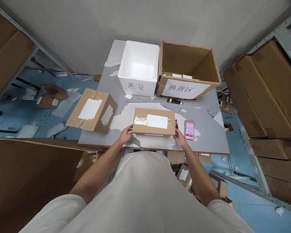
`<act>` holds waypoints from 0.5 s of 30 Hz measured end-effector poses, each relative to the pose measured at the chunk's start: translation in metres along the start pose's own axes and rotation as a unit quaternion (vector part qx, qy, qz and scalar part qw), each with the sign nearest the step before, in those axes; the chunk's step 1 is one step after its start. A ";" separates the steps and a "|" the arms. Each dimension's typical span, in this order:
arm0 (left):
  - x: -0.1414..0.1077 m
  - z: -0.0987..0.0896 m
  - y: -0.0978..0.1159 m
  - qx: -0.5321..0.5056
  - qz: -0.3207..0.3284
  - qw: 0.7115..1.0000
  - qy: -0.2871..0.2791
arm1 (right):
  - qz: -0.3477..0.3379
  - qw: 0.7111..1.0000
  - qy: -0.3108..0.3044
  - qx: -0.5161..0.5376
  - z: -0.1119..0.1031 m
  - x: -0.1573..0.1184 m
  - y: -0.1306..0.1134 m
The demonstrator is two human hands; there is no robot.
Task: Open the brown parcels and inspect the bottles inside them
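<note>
Two hands: the left hand (126, 135) and right hand (179, 138) grip opposite ends of the taped box (154, 121) near its front corners.
Taped box: on the table (208, 129), near the front edge, white label upward (shiny tape shows too).
Left side: a labelled carton (99, 111).
Behind: white foam bin (137, 84) beside open carton (189, 60); yellow-and-black cutter (175, 101) before the latter.
Right side: a phone (189, 130) near the right hand.
</note>
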State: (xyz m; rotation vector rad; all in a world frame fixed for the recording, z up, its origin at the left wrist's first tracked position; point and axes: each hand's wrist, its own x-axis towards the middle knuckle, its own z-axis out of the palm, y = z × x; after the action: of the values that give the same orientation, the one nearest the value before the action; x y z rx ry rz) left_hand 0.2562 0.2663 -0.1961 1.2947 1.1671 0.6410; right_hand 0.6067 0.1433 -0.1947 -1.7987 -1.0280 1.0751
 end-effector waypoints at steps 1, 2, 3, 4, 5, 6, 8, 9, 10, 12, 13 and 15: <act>-0.001 0.002 -0.004 0.011 0.007 1.000 -0.017 | -0.005 1.000 -0.018 -0.012 0.003 -0.001 0.003; -0.003 0.003 -0.006 0.016 0.011 0.999 -0.028 | -0.005 0.999 -0.031 -0.015 0.005 -0.002 0.004; -0.003 0.004 -0.007 0.015 0.014 0.999 -0.030 | -0.004 0.999 -0.040 -0.009 0.007 -0.003 0.004; -0.004 0.005 -0.006 0.014 0.016 0.999 -0.025 | -0.004 0.999 -0.048 0.002 0.008 -0.003 0.002; -0.004 0.004 -0.004 0.015 0.021 0.999 -0.019 | -0.009 0.998 -0.052 0.016 0.009 -0.003 -0.001; -0.003 0.002 0.000 0.021 0.027 0.999 -0.013 | -0.018 0.998 -0.054 0.023 0.007 -0.004 -0.005; 0.001 -0.002 0.010 0.043 0.047 0.998 0.001 | -0.041 0.998 -0.049 0.002 0.003 -0.003 -0.016; 0.004 -0.005 0.015 0.055 0.057 0.997 0.011 | -0.050 0.998 -0.039 -0.026 0.000 -0.003 -0.022; 0.008 -0.006 0.020 0.069 0.063 0.995 0.024 | -0.054 0.996 -0.027 -0.062 -0.002 -0.001 -0.028; 0.016 -0.007 0.026 0.102 0.057 0.992 0.043 | -0.045 0.990 -0.007 -0.133 -0.004 0.002 -0.037; 0.019 -0.005 0.027 0.117 0.048 0.991 0.050 | -0.034 0.987 -0.002 -0.157 -0.003 0.005 -0.040; 0.026 -0.001 0.028 0.135 0.028 0.988 0.064 | -0.003 0.984 0.001 -0.175 0.000 0.010 -0.043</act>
State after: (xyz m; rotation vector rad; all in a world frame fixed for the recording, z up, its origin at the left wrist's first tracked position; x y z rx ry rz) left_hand 0.2706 0.2959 -0.1775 1.5365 1.3613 0.6302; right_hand 0.5994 0.1685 -0.1587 -2.0700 -1.2830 0.9289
